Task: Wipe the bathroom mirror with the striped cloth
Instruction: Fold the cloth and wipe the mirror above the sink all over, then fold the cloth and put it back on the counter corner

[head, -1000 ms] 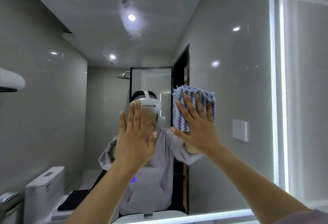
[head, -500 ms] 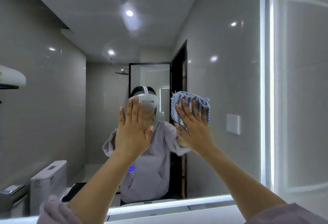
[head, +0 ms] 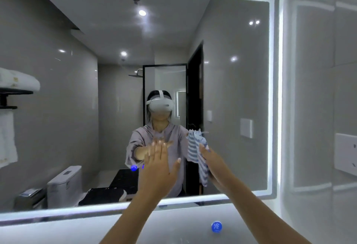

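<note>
Fingers of the right hand [head: 213, 166] close round the bunched blue-and-white striped cloth [head: 196, 154], which dangles at the rectangular light-edged bathroom mirror [head: 241, 89] near its bottom edge, right of centre. The left hand [head: 158, 166] lies flat beside it, fingers straight and together. Wiping looks partly done (no streaks show). Half a second earlier the cloth was pressed under spread fingers, higher up.

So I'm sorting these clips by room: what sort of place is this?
A bathroom, probably in a home or hotel. The lit-edged mirror reflects a toilet, a shower head and folded towels.
</note>
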### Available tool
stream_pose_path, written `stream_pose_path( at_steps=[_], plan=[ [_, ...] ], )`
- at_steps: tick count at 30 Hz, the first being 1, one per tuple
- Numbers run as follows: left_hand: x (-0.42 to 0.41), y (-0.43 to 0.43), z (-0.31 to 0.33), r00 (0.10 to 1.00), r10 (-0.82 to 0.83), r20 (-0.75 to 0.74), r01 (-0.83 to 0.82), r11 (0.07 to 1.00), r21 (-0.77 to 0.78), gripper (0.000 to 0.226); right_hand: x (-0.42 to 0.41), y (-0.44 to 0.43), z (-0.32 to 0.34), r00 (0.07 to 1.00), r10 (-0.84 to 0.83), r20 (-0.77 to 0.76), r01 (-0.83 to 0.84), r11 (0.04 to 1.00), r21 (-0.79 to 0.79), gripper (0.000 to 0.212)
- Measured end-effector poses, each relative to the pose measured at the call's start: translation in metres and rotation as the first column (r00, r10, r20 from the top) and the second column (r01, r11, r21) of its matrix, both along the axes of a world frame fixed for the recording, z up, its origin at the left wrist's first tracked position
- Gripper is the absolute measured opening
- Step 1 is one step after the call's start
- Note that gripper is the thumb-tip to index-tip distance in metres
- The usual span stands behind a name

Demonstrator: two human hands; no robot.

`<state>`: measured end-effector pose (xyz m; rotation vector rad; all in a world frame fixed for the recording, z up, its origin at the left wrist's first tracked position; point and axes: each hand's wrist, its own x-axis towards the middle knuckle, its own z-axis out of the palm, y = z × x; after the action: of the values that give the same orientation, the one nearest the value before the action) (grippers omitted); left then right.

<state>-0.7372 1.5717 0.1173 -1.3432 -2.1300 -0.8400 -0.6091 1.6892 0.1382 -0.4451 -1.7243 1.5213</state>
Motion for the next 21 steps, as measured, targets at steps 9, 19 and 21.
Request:
stream_pose_path(
  at_steps=[9, 19, 21],
  plan=[
    [0.047, -0.056, -0.079, 0.423, -0.350, 0.836, 0.211, 0.935, 0.285, 0.036, 0.037, -0.074, -0.060, 0.921, 0.284, -0.268, -0.391, 0.673, -0.628, 0.057],
    [0.081, -0.132, -0.168, -0.128, -0.492, 0.861, -0.081, 0.870, 0.486, 0.057, 0.071, -0.142, -0.141, 0.839, 0.523, -0.148, -0.423, 0.458, -0.782, 0.065],
    [0.084, -0.133, -0.187, -0.195, -0.398, 0.897, -0.211, 0.910, 0.358, 0.043, 0.079, -0.155, -0.156, 0.818, 0.558, -0.144, -0.425, 0.415, -0.805, 0.063]
  ],
)
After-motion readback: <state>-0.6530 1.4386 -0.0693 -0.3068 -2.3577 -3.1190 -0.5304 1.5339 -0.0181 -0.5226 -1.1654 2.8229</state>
